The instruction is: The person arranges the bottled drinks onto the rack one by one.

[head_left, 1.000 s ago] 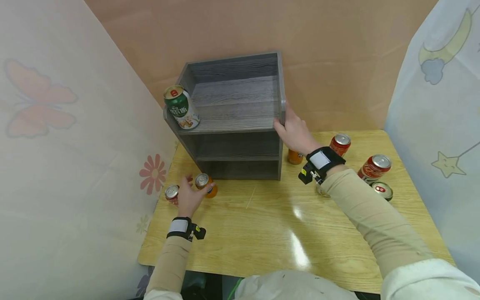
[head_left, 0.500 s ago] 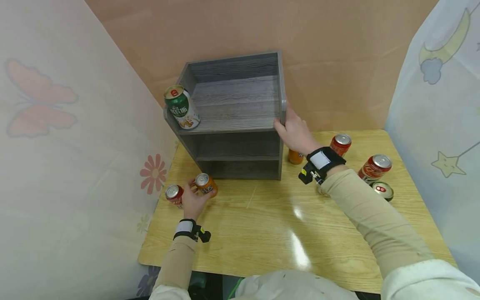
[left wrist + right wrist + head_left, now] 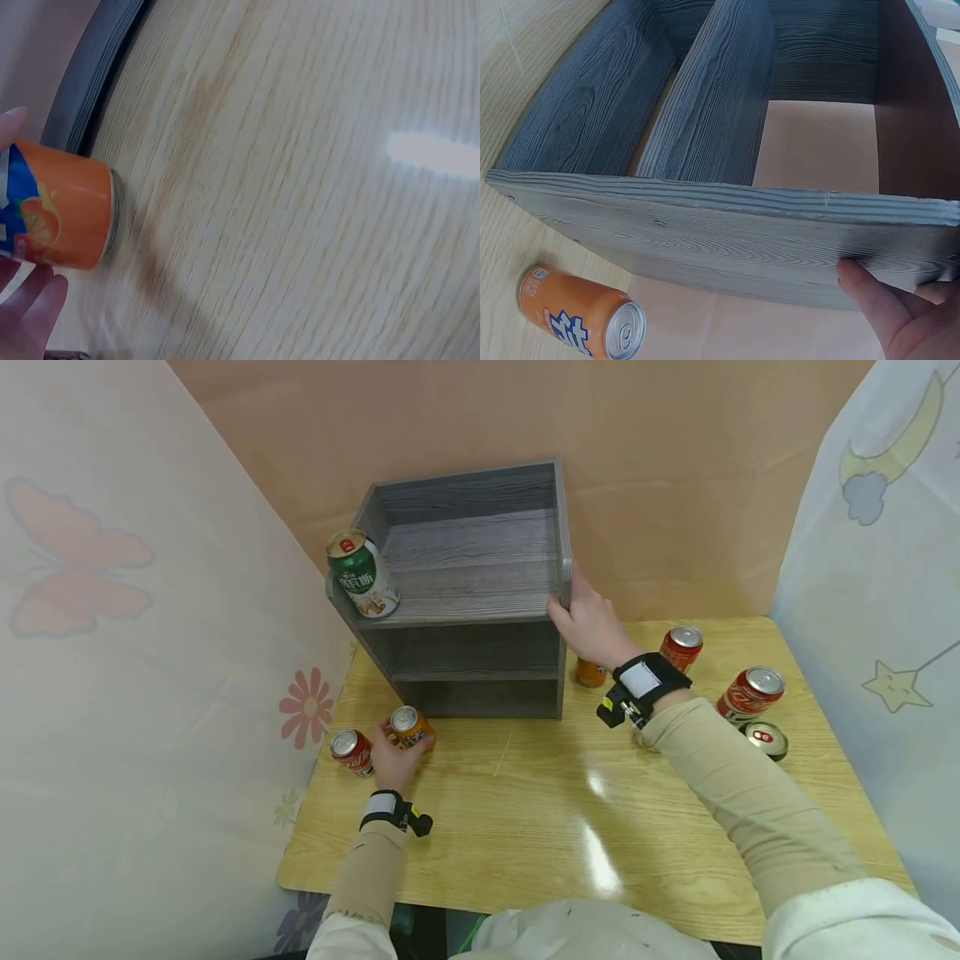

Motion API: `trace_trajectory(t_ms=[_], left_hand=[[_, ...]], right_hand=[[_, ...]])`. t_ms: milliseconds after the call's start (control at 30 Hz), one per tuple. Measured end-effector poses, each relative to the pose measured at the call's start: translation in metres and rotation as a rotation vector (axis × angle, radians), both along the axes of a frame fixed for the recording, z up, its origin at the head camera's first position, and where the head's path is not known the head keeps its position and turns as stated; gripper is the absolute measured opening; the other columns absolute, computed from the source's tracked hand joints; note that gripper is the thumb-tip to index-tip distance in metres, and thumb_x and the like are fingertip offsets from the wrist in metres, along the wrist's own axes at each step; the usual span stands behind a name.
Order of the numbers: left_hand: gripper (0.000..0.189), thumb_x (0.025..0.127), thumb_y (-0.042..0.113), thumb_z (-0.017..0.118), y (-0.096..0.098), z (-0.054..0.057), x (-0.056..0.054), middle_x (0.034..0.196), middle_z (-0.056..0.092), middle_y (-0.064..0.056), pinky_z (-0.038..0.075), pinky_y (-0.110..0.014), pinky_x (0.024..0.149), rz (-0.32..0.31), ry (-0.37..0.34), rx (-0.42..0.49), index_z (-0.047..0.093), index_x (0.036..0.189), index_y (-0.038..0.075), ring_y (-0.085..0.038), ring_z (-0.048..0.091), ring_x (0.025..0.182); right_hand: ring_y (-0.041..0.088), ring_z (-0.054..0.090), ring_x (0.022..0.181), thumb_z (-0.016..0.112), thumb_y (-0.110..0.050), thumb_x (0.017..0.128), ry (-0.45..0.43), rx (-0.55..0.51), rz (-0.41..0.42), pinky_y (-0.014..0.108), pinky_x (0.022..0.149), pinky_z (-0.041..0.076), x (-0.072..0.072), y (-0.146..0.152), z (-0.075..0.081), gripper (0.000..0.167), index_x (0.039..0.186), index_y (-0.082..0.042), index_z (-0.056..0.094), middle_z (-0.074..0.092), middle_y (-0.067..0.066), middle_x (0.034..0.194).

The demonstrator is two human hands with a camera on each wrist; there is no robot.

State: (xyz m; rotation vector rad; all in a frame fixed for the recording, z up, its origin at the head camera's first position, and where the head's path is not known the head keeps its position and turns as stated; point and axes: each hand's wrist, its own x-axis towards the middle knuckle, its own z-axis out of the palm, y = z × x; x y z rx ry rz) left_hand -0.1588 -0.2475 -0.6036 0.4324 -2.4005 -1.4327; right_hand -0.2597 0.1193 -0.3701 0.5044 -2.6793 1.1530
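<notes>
My left hand (image 3: 397, 766) curls round an orange soda can (image 3: 412, 728) standing upright on the table, just in front of the grey shelf's lower left corner. In the left wrist view, thumb and fingers lie on either side of this orange can (image 3: 71, 206). Left of that hand stands a red cola can (image 3: 352, 752). My right hand (image 3: 597, 628) grips the right side panel of the grey wooden shelf (image 3: 480, 610), thumb at its front edge. A green-and-white can (image 3: 363, 575) stands on the shelf's top board at the left.
Beside the shelf's right panel is another orange can (image 3: 574, 309), partly under my right arm in the head view. Red cans (image 3: 681, 648) and a green-rimmed can (image 3: 765, 741) stand on the right of the wooden table (image 3: 510, 843). Patterned sheets flank both sides.
My left hand has shifted right and its fingers have come in round the orange can, uncovering more of the red can. My right hand and the shelf have stayed still.
</notes>
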Motion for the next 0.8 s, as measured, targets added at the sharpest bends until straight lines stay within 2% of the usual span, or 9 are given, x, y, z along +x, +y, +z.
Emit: trace_trajectory(t_ms=[133, 233, 367, 600, 800], left_hand=[[0.078, 0.075, 0.033, 0.092, 0.005, 0.008, 0.0, 0.13, 0.06, -0.017, 0.051, -0.054, 0.092, 0.044, -0.035, -0.007, 0.051, 0.137, 0.008, -0.039, 0.061, 0.115], [0.075, 0.078, 0.034, 0.091, 0.007, 0.012, 0.0, 0.13, 0.061, -0.016, 0.052, -0.052, 0.092, 0.047, -0.063, -0.004, 0.051, 0.136, 0.008, -0.037, 0.062, 0.116], [0.075, 0.079, 0.032, 0.09, 0.007, 0.012, 0.001, 0.131, 0.06, -0.017, 0.052, -0.051, 0.093, 0.045, -0.069, 0.014, 0.05, 0.137, 0.006, -0.038, 0.062, 0.116], [0.075, 0.079, 0.031, 0.09, 0.012, 0.019, 0.003, 0.131, 0.059, -0.017, 0.052, -0.051, 0.093, 0.068, -0.092, 0.027, 0.05, 0.137, 0.006, -0.036, 0.062, 0.115], [0.07, 0.077, 0.033, 0.09, 0.01, 0.017, -0.001, 0.125, 0.06, -0.016, 0.053, -0.051, 0.088, 0.087, -0.083, 0.004, 0.052, 0.131, 0.009, -0.035, 0.063, 0.109]], right_hand=[[0.029, 0.062, 0.059, 0.04, -0.036, 0.107, -0.004, -0.008, 0.003, 0.041, 0.046, 0.046, 0.0, -0.001, 0.0, 0.072, 0.164, -0.021, 0.0, 0.046, 0.027, 0.149], [0.028, 0.061, 0.059, 0.04, -0.036, 0.107, -0.005, -0.012, 0.0, 0.041, 0.046, 0.045, 0.0, -0.001, -0.001, 0.072, 0.165, -0.022, 0.0, 0.046, 0.026, 0.149], [0.027, 0.06, 0.056, 0.041, -0.035, 0.106, -0.007, -0.013, -0.001, 0.04, 0.045, 0.046, 0.001, -0.001, -0.002, 0.073, 0.165, -0.021, -0.001, 0.046, 0.027, 0.149], [0.027, 0.06, 0.055, 0.042, -0.033, 0.106, 0.005, -0.022, 0.005, 0.04, 0.044, 0.044, 0.002, -0.001, -0.002, 0.071, 0.164, -0.02, 0.003, 0.047, 0.028, 0.147], [0.028, 0.06, 0.055, 0.042, -0.034, 0.106, 0.001, -0.015, 0.002, 0.04, 0.043, 0.043, 0.0, 0.0, -0.001, 0.072, 0.165, -0.023, 0.001, 0.046, 0.026, 0.149]])
